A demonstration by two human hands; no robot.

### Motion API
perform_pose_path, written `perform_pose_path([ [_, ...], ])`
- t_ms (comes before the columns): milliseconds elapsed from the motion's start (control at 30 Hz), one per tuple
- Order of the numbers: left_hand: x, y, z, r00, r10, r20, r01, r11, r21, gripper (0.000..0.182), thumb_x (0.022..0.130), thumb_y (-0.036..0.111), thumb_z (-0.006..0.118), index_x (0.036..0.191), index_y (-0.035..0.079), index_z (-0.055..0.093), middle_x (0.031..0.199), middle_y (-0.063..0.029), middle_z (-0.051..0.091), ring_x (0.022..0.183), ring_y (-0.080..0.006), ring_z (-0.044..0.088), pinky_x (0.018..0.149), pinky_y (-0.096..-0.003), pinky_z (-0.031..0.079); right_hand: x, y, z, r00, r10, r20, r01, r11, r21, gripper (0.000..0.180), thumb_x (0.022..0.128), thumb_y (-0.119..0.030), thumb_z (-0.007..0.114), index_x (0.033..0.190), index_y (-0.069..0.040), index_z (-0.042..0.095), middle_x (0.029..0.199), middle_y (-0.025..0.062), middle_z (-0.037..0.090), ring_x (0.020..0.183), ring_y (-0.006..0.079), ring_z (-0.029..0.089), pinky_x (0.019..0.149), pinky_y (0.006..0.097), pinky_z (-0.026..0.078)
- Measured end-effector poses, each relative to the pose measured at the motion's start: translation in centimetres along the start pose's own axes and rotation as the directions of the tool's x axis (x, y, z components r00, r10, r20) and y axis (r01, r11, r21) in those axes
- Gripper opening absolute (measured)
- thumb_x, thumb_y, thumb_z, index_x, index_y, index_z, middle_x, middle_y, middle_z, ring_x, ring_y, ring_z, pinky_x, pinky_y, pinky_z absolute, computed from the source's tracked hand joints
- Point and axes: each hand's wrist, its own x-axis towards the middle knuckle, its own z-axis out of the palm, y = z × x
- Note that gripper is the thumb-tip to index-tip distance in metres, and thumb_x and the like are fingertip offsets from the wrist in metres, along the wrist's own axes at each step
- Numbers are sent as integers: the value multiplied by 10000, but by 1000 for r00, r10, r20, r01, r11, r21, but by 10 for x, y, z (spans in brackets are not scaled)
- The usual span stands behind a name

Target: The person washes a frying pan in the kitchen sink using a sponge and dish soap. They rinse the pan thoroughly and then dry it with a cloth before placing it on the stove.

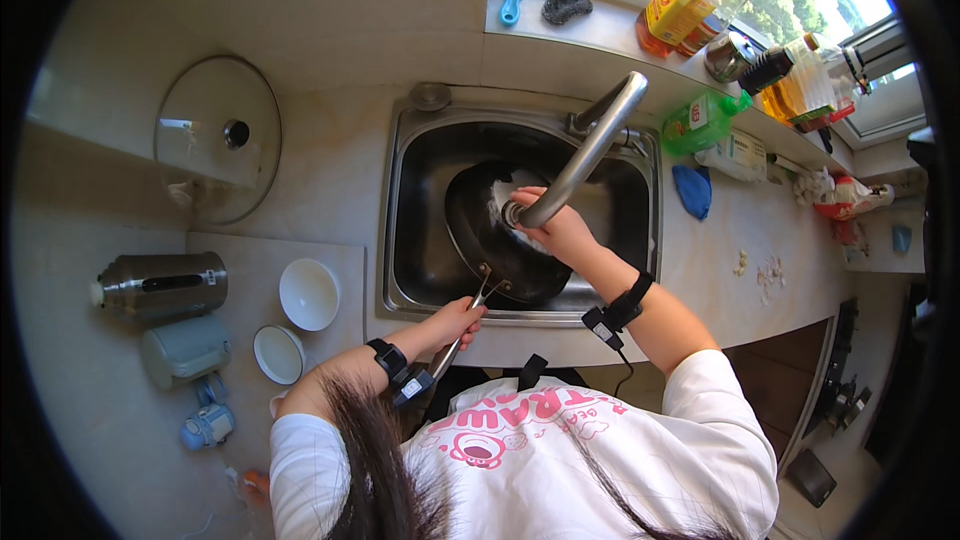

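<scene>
A dark wok (472,217) sits tilted inside the stainless steel sink (388,240). My left hand (455,322) is closed around the wok's long metal handle (448,361), which is riveted to the near side of the pan. My right hand (551,225) reaches over the wok, its fingers beside the outlet of the curved metal faucet (600,146). White water or foam (501,199) shows in the wok around those fingers. The faucet spout covers part of this hand, so whether it grips anything cannot be made out.
A glass lid (214,157) leans at the left. Two white bowls (309,294) and a metal thermos (165,283) stand on the left counter. Right of the sink are a green soap bottle (697,124), a blue cloth (691,191) and food scraps (769,274). Oil bottles (675,11) line the sill.
</scene>
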Motion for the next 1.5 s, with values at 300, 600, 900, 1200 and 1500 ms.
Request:
perform_pose_path([
  [300, -4, 8, 5, 998, -60, -33, 63, 992, 110, 164, 961, 227, 420, 1030, 79, 431, 655, 14, 403, 461, -68, 374, 411, -223, 365, -1, 75, 39, 914, -232, 333, 285, 951, -119, 656, 835, -327, 544, 1406, -118, 297, 1492, 130, 181, 1376, 337, 159, 1088, 532, 138],
  [600, 2, -5, 0, 997, -41, -70, 49, 993, 106, 162, 947, 237, 449, 993, 83, 429, 676, 3, 435, 428, -62, 385, 358, -228, 349, 70, 104, 47, 855, -228, 466, 309, 945, -106, 481, 895, -407, 429, 1353, -263, 396, 1459, 58, 288, 1359, 314, 214, 1039, 606, 161],
  [900, -1, -10, 5, 992, -70, -101, 77, 995, 68, 177, 959, 190, 431, 1086, 66, 433, 715, -3, 433, 437, -56, 378, 386, -210, 364, 71, 210, 28, 844, 337, 417, -516, 722, 461, 591, 934, -435, 415, 1339, -5, 393, 1344, 123, 441, 1228, 228, 416, 1051, 323, 272],
  [1200, 1, -5, 4, 995, -85, -43, 84, 996, -31, 153, 962, 211, 416, 1053, 90, 438, 656, 20, 395, 452, -66, 372, 419, -227, 368, -81, 221, 63, 739, 673, 1, -635, 698, 331, 659, 936, -446, 375, 1395, 9, 241, 1423, 232, 281, 1330, 359, 242, 1089, 353, 193],
  [1500, -10, 25, 19, 998, -64, -24, 63, 997, -51, 175, 961, 221, 405, 1055, 78, 439, 649, 28, 404, 456, -60, 370, 402, -227, 354, -64, 60, 53, 997, 35, -69, -63, 889, -454, 546, 861, -354, 513, 1353, -155, 387, 1447, 77, 298, 1337, 322, 253, 1011, 622, 214],
])
